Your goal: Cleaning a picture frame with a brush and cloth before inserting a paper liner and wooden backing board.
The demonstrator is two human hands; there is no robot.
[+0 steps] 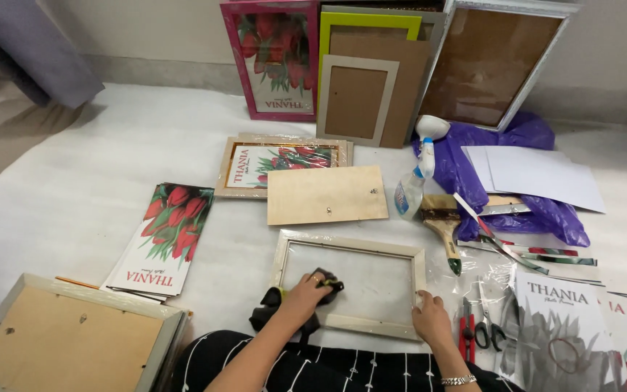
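Pale frame (347,284) flat; black cloth (273,308) bunched
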